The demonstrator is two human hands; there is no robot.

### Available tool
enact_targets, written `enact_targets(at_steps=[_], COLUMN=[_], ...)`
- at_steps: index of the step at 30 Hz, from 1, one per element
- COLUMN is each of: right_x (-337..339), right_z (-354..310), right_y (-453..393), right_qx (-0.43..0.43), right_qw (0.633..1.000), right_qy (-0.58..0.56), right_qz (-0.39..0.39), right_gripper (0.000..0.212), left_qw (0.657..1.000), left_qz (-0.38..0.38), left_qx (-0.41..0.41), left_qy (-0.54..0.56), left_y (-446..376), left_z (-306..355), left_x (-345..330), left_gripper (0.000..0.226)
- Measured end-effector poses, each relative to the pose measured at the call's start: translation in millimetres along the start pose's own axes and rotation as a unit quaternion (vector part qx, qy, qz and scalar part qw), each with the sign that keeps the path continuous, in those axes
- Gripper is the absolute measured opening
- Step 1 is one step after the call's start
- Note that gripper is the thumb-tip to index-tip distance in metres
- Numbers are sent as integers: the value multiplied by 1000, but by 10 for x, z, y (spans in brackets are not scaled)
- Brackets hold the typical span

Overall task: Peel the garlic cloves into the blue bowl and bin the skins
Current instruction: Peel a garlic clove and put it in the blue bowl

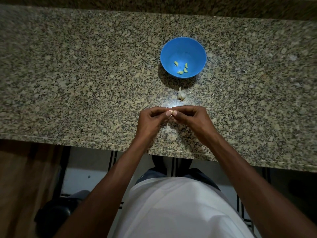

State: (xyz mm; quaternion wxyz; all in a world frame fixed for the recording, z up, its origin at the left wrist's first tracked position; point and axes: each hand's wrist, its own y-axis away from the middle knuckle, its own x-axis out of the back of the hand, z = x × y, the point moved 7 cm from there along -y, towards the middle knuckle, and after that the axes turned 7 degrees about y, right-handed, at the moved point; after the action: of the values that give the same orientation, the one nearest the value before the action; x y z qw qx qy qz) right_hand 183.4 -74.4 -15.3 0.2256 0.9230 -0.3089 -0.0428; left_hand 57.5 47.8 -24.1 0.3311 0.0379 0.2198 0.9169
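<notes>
A blue bowl [183, 47] stands on the speckled granite counter [85, 74], with several peeled garlic cloves [181, 68] lying in its bottom. Just in front of the bowl lies the rest of a garlic bulb [181, 95], still in its papery skin. Nearer the counter's front edge, my left hand [151, 120] and my right hand [190, 117] meet fingertip to fingertip. Together they pinch a small garlic clove [171, 112], most of it hidden by the fingers.
Scraps of garlic skin [180, 124] lie on the counter under my hands. The counter's front edge [103, 143] runs just below my wrists. A dark round object [54, 215] stands on the floor at lower left; a wooden surface [25, 177] is at left.
</notes>
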Motion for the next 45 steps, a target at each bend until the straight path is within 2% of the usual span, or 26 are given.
enact_targets(at_steps=[3, 7, 12, 16, 19, 23, 30, 45], right_x=[20, 25, -32, -116, -126, -48, -74, -131], right_z=[-56, -85, -10, 57, 75, 40, -36, 18], right_y=[2, -18, 26, 21, 3, 19, 75, 28], right_qx=[4, 14, 3, -57, -84, -51, 30, 46], right_qw=[1000, 999, 992, 985, 980, 989, 994, 988], right_qy=[20, 14, -54, -134, -166, -123, -52, -59], right_qz=[-15, 44, 116, 94, 67, 66, 87, 137], right_gripper=[23, 21, 18, 16, 18, 20, 20, 22], left_qw=[999, 999, 996, 994, 996, 999, 997, 991], left_qz=[-4, 23, 81, 89, 47, 4, 66, 129], left_qx=[-13, -22, -25, -18, -7, -14, -28, -33], left_qy=[-35, -8, 25, 58, 74, 41, -26, 7], left_y=[0, 29, 47, 63, 47, 68, 50, 64], left_z=[23, 37, 19, -2, 2, 86, 154, 166], left_x=[-2, -46, -66, -62, -49, -47, -30, -71], left_gripper=[17, 15, 18, 23, 26, 20, 14, 15])
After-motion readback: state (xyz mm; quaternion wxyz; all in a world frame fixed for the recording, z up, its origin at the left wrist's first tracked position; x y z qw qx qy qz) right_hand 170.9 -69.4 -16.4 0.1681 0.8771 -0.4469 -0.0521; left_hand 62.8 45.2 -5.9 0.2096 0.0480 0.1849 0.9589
